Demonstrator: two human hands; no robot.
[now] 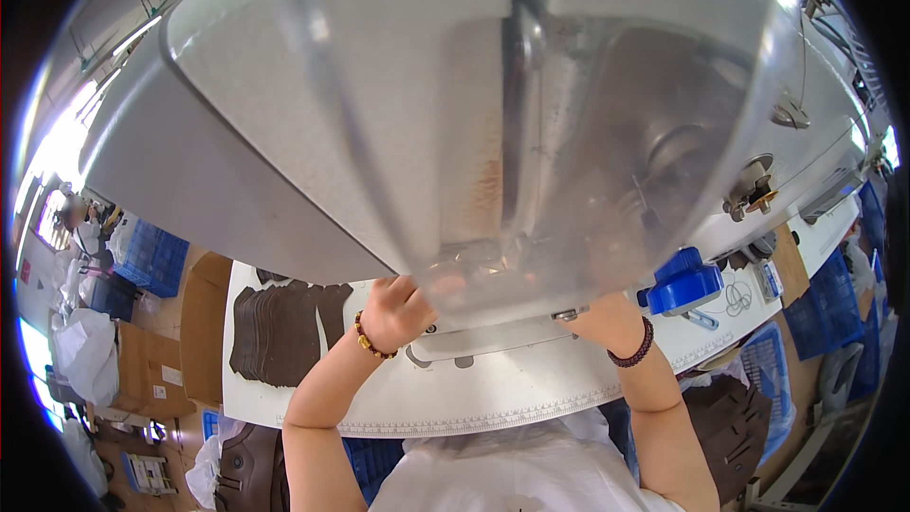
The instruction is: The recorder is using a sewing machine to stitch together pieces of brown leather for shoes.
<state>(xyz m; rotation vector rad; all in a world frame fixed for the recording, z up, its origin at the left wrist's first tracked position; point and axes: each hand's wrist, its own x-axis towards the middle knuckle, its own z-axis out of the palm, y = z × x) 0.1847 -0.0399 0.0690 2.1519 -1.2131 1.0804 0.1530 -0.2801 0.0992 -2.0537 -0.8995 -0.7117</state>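
While both your forearms come up from the lower edge, your left hand [396, 311] sits bent at the knuckles beside the underside of the pale machine head [251, 175]; its fingertips are hidden, so whether it grips anything cannot be told. Your right hand [607, 324] is across from it, well apart, with its fingers blurred behind the clear cover [607, 161], and its grip cannot be told either. What matters most in this layout is the stack of dark brown pieces [278, 337]: it lies flat to the left of your left hand, just beyond the wrist, fanned out sideways, and each piece's long axis runs away from your body. Your left hand is clearly the nearer one; your right is on the far side of the machine. Beneath everything is a white table [531, 393] with a ruled, curved front edge. Past your right hand stands a bright blue plastic part [684, 283]. Farther out, to the left, are a cardboard box [152, 379] and blue crates [156, 261].
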